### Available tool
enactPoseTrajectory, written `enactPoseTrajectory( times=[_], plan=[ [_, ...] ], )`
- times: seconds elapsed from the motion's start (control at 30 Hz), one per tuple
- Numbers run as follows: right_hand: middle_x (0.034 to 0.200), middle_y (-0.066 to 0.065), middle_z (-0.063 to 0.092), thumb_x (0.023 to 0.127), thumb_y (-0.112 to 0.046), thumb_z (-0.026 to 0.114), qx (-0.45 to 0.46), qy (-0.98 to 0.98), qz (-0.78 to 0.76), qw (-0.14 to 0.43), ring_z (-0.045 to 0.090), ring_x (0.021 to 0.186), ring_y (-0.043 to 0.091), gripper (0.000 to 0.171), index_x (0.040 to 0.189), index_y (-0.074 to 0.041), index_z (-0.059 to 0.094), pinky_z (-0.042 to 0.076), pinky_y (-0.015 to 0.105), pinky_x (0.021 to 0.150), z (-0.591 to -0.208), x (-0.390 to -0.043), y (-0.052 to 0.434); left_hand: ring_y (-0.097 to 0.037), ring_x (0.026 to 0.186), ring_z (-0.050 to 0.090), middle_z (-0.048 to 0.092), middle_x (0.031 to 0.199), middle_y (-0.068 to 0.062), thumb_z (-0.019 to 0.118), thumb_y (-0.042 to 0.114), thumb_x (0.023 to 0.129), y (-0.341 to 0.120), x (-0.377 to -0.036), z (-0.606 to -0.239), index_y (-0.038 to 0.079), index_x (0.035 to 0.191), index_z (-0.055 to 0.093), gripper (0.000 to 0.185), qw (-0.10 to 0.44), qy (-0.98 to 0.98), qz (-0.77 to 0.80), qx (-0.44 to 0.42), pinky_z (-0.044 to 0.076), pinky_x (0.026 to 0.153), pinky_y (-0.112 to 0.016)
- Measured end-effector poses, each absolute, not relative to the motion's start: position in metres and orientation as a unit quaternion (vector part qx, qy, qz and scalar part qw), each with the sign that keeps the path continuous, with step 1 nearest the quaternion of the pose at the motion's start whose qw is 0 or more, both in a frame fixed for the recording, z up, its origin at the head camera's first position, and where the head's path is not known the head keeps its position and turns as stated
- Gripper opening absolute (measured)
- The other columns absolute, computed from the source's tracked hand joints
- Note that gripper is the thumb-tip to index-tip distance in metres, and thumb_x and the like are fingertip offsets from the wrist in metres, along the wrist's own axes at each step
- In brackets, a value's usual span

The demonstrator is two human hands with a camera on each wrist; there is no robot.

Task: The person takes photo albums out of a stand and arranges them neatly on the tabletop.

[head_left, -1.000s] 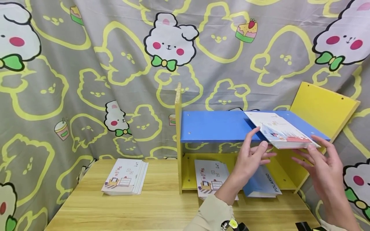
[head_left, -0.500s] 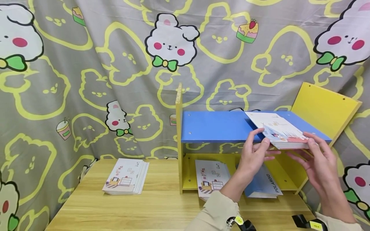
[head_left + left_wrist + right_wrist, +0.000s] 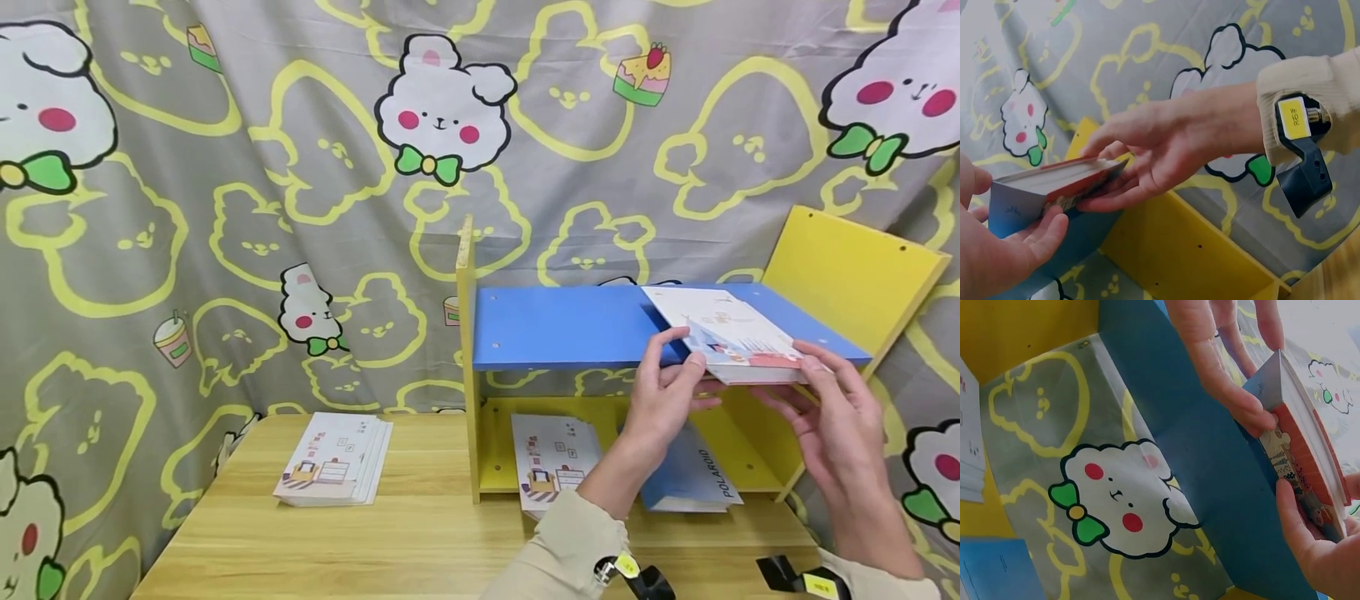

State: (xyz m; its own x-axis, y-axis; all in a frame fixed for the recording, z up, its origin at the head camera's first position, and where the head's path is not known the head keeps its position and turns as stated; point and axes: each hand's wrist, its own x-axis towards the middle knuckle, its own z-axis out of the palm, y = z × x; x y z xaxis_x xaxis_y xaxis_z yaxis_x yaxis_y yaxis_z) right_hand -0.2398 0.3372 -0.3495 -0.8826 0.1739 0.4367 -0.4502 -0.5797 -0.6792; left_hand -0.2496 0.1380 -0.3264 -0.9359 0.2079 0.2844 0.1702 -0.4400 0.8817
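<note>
Over the front edge of the blue shelf (image 3: 555,329), a thick picture book (image 3: 731,327) juts out at its near end, so its placing seems not yet finished; whether its far end rests on the board, one cannot tell. Below, a white pile (image 3: 543,458) and a blue book (image 3: 682,479) already lie in the yellow lower compartment (image 3: 491,467), while another printed pile (image 3: 330,462) is on the table (image 3: 420,546), perhaps left for later. The left hand (image 3: 663,400) and right hand (image 3: 840,417) are half closed, each pinching one near corner between thumb and fingers.
</note>
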Motion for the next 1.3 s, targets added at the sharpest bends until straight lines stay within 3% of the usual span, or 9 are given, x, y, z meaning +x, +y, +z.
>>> enactPoseTrajectory(
  times=[0.13, 0.33, 0.57, 1.03, 1.3],
  plan=[
    [0.131, 0.009, 0.056, 0.107, 0.0, 0.047, 0.157, -0.411, 0.88, 0.178, 0.075, 0.092, 0.03, 0.037, 0.143, 0.0, 0.055, 0.06, 0.038, 0.081, -0.349, -0.238, 0.337, -0.032, 0.097, 0.074, 0.073, 0.102, 0.0, 0.058, 0.018, 0.106, 0.138, -0.249, -0.325, 0.036, 0.133, 0.056, 0.033, 0.016, 0.524, 0.834, 0.173, 0.062, 0.082, -0.04],
    [0.132, 0.008, 0.053, 0.107, 0.001, 0.046, 0.146, -0.382, 0.897, 0.167, 0.073, 0.096, 0.029, 0.037, 0.143, -0.003, 0.054, 0.061, 0.037, 0.083, -0.35, -0.236, 0.338, -0.02, 0.088, 0.072, 0.071, 0.099, 0.002, 0.058, 0.014, 0.105, 0.137, -0.249, -0.325, 0.037, 0.132, 0.057, 0.036, 0.023, 0.514, 0.837, 0.186, 0.062, 0.083, -0.041],
    [0.139, 0.003, 0.045, 0.107, 0.001, 0.046, 0.125, -0.36, 0.911, 0.159, 0.07, 0.104, 0.027, 0.04, 0.146, -0.008, 0.051, 0.06, 0.035, 0.088, -0.354, -0.232, 0.338, -0.023, 0.092, 0.073, 0.069, 0.103, 0.002, 0.056, 0.012, 0.105, 0.134, -0.249, -0.329, 0.036, 0.135, 0.057, 0.039, 0.039, 0.505, 0.837, 0.207, 0.061, 0.082, -0.034],
    [0.138, 0.002, 0.049, 0.104, 0.009, 0.045, 0.115, -0.304, 0.931, 0.166, 0.071, 0.107, 0.031, 0.043, 0.144, -0.006, 0.053, 0.058, 0.04, 0.09, -0.361, -0.225, 0.334, -0.023, 0.091, 0.072, 0.069, 0.106, 0.003, 0.054, 0.006, 0.104, 0.126, -0.247, -0.336, 0.037, 0.133, 0.059, 0.043, 0.036, 0.524, 0.824, 0.214, 0.061, 0.082, -0.031],
    [0.14, 0.008, 0.049, 0.103, 0.013, 0.04, 0.137, -0.277, 0.932, 0.191, 0.07, 0.106, 0.036, 0.041, 0.14, -0.001, 0.052, 0.058, 0.043, 0.09, -0.37, -0.222, 0.325, -0.01, 0.091, 0.069, 0.068, 0.11, 0.003, 0.054, 0.001, 0.102, 0.124, -0.246, -0.342, 0.034, 0.132, 0.059, 0.046, 0.031, 0.517, 0.825, 0.226, 0.059, 0.083, -0.026]
  ],
)
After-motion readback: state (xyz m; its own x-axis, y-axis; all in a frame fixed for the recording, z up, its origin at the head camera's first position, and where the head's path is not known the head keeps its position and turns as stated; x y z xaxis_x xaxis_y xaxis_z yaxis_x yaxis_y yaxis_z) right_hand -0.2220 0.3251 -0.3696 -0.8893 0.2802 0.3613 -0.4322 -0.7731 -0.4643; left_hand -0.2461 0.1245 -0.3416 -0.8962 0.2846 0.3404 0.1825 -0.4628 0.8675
